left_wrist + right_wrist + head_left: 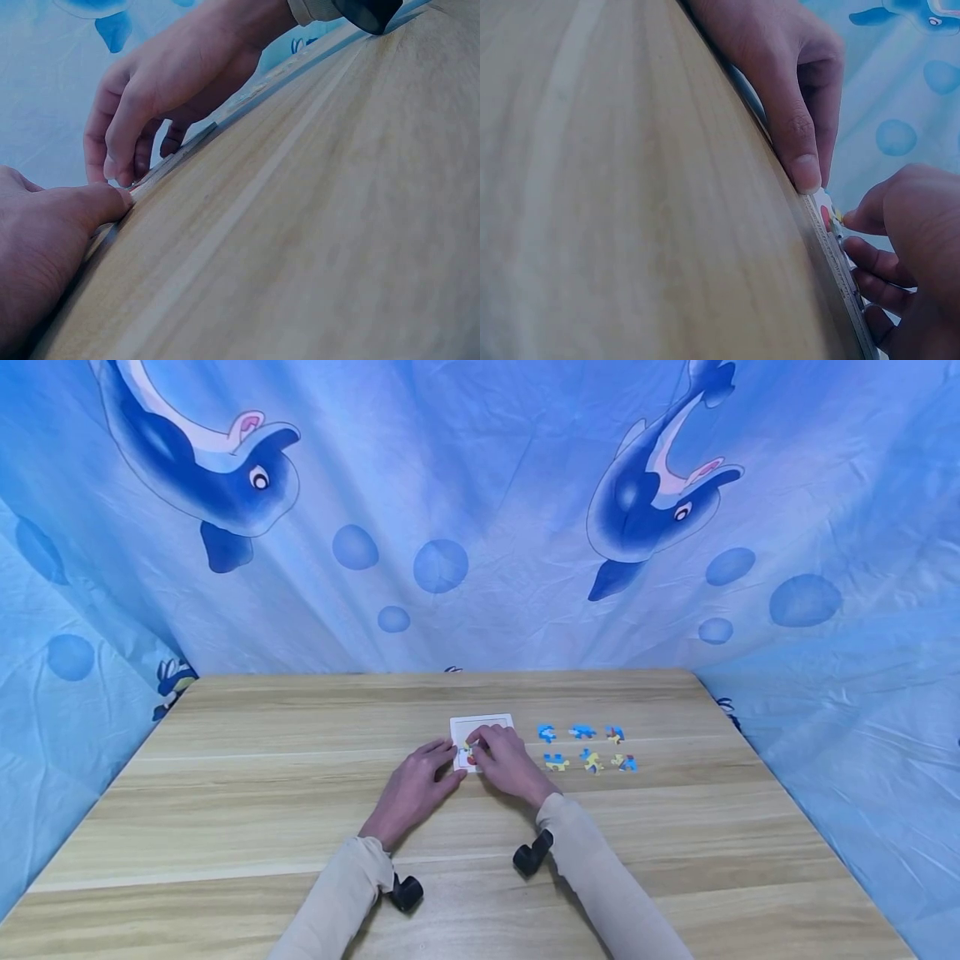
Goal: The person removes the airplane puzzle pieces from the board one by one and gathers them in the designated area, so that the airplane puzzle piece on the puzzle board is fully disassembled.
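A small white-framed puzzle tray (482,719) lies flat on the table, with a few colored puzzle pieces (471,759) set in its lower left part. My left hand (420,781) holds the tray at its near left corner, thumb at the near edge and fingers along the left side. Over the tray, my right hand (508,764) bends its thumb and fingers down to a small puzzle piece with yellow on it (838,215), pinching it close to the tray's surface. Most of this piece is hidden by the fingers.
Right of the tray, several loose blue and yellow puzzle pieces (590,762) lie in two rows. The wooden table (262,810) reaches back to a blue curtain (495,610) printed with dolphins. A black wrist camera (532,853) sticks out from the right sleeve.
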Available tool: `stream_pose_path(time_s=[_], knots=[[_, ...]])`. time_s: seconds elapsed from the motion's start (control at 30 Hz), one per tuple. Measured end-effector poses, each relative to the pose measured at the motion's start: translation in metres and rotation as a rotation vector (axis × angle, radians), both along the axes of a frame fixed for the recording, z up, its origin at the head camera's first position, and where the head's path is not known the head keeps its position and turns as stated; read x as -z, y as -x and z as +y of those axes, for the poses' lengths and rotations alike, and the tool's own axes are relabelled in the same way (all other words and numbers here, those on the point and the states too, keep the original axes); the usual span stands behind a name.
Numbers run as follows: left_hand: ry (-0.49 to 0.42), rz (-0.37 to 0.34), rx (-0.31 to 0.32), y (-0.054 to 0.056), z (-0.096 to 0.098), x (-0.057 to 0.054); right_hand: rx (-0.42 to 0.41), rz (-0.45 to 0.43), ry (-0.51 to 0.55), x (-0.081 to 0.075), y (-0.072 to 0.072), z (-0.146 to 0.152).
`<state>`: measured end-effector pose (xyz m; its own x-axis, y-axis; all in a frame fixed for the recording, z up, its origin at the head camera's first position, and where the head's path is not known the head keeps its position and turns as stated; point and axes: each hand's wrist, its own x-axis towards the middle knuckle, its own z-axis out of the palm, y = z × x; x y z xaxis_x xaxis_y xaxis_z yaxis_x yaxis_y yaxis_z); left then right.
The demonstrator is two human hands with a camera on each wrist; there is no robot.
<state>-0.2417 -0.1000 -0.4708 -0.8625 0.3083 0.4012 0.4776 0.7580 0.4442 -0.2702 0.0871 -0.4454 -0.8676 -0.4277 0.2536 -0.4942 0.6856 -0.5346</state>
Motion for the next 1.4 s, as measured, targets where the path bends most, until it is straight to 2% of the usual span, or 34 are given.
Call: stream_pose_path(time_s=[0.33, 0.73, 0.83, 1.03, 1.4], knots=[[-0.005, 0.006, -0.001, -0.0006, 0.0014, 0.0003, -0.007, -0.005, -0.024, -0.0017, 0.0005, -0.0001], [0.006, 0.003, -0.001, -0.0016, 0.0024, -0.0006, 0.013, -0.067, -0.025, -0.0064, 0.0009, -0.0001], [0.010, 0.001, -0.005, -0.0022, 0.0023, -0.0011, 0.008, -0.083, 0.001, -0.0060, 0.0013, 0.0001], [-0.001, 0.004, -0.008, -0.0023, 0.0019, -0.0010, -0.023, -0.053, 0.062, -0.0029, 0.0027, 0.0002], [0.010, -0.006, -0.015, -0.0020, 0.0009, -0.0010, 0.016, -0.072, 0.167, 0.0003, -0.0018, 0.0000]])
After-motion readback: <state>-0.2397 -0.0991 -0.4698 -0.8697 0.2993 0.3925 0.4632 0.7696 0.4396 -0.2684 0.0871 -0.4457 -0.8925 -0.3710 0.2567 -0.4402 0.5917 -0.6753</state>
